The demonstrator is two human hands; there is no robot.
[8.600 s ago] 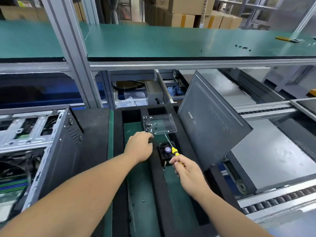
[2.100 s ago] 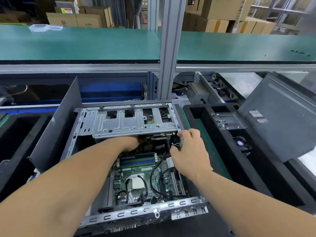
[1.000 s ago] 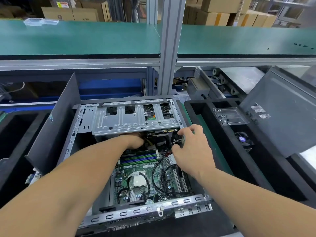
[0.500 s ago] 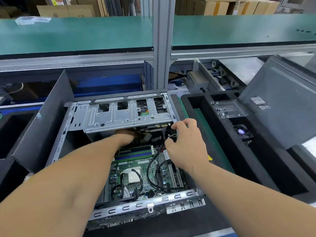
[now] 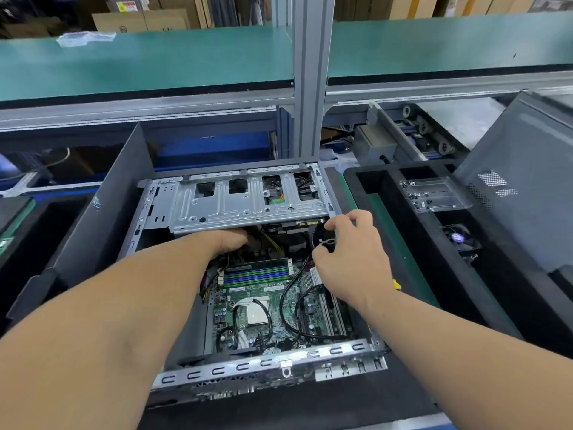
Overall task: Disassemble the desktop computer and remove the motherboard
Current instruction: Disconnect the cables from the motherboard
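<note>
An open desktop case lies on its side in front of me. Its green motherboard shows inside, with blue memory slots, a bare processor and black cables looped over it. A silver drive cage spans the far half of the case. My left hand reaches under the cage edge, and its fingers are hidden there. My right hand sits at the case's right wall, thumb and fingers pinching a small black part with a pale cable tie.
A black foam tray on the right holds a clear plastic screw box and a small fan. The removed grey side panel leans at far right. A second dark panel stands left of the case. An aluminium post rises behind.
The view has dipped slightly toward the case. My right hand's fingers have shifted on the small black part at the right wall. My left hand stays under the drive cage.
</note>
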